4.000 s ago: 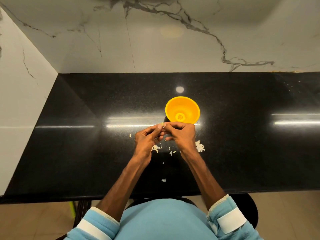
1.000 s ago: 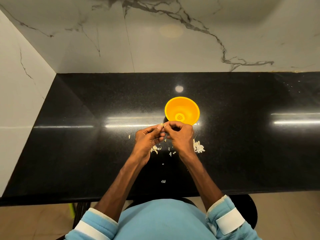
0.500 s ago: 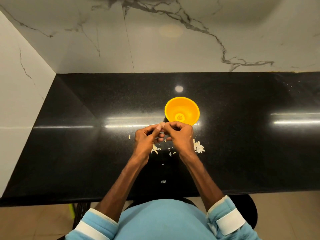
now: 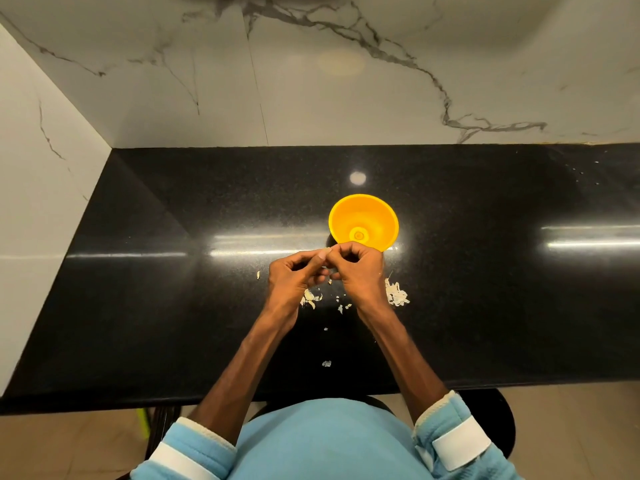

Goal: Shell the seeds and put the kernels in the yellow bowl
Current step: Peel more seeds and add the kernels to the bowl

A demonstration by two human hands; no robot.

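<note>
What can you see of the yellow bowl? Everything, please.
The yellow bowl is round, orange-yellow, smooth and glossy like plastic, with walls sloping in to a small flat base. It stands upright, mouth up, on the black counter, about mid-width. A small pale round spot sits at its bottom centre; whether it is a kernel or a moulding mark, I cannot tell. The right hand overlaps its near rim in view; whether they touch is unclear.

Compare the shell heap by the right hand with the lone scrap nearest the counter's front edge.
The shell heap is a cluster of pieces; the lone scrap is one small bit. The heap lies beside the right hand; the scrap lies apart, between the forearms. Both are pale, on the black counter.
</note>
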